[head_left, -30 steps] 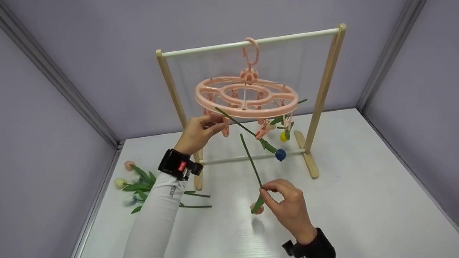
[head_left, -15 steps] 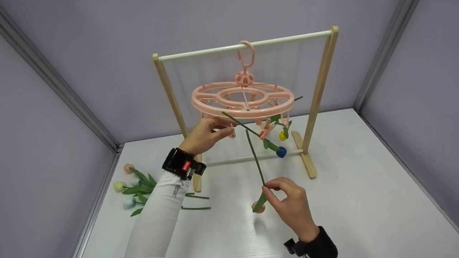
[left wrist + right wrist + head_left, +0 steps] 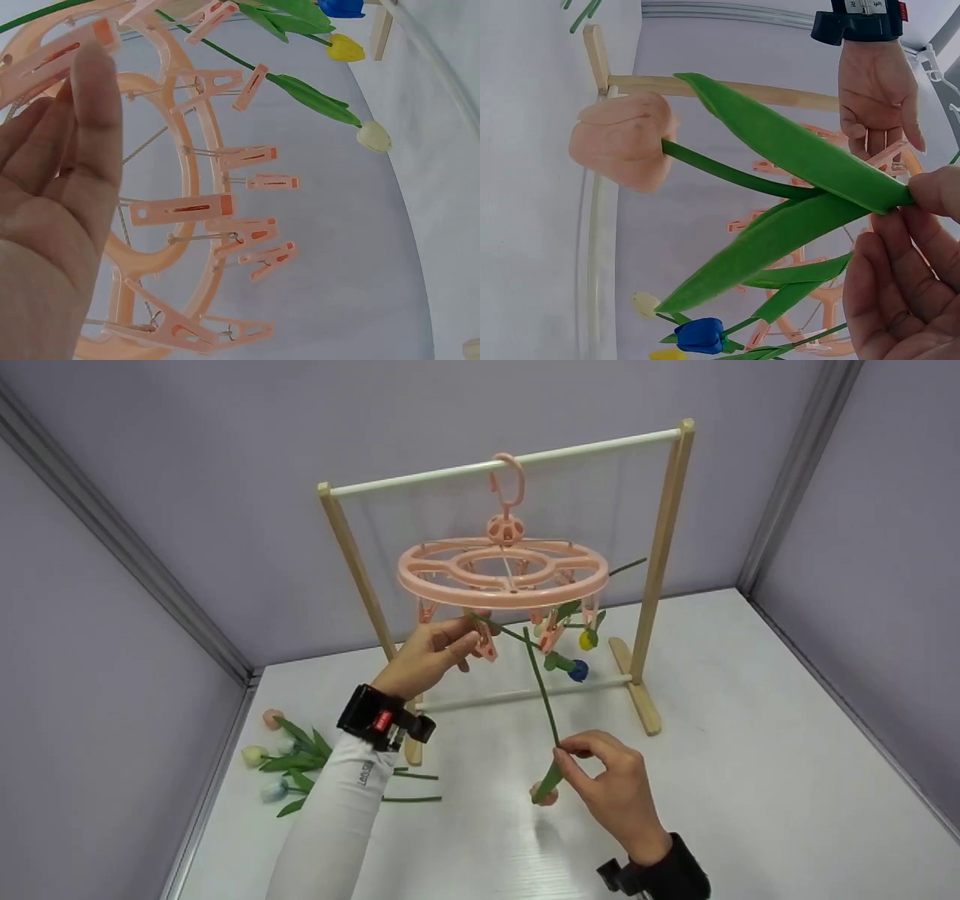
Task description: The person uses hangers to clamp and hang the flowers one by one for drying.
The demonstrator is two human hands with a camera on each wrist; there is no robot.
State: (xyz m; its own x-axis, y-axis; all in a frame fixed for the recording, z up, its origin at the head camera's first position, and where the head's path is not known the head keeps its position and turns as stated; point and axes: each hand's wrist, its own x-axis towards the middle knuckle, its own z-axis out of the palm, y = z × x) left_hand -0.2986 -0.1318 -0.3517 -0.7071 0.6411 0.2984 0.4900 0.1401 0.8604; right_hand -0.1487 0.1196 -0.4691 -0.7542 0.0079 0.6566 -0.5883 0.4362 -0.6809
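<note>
My left hand (image 3: 429, 658) holds a pink clothespin (image 3: 486, 643) that hangs from the front of a round pink drying hanger (image 3: 502, 598). In the left wrist view, the thumb lies against that clothespin's side. Lower right, my right hand (image 3: 611, 784) pinches the green stem of a peach tulip (image 3: 622, 141) near its leaves. Its blossom points down and its bare stem end rises just right of the held clothespin, apart from it. A blue tulip (image 3: 577, 670), a yellow tulip (image 3: 589, 640) and a white tulip (image 3: 373, 137) hang from clothespins on the right side.
The hanger hooks over the white bar (image 3: 600, 448) of a wooden stand (image 3: 664, 547). Several loose tulips (image 3: 289, 761) lie at the table's left, partly behind the left sleeve (image 3: 330, 825). Other clothespins (image 3: 274, 182) dangle around the hanger. Walls enclose the white table (image 3: 750, 750).
My left hand has shifted right with the clothespin, which now tilts more. The tulip's stem end has moved slightly right and up, while the hanger sits a little further left in view.
</note>
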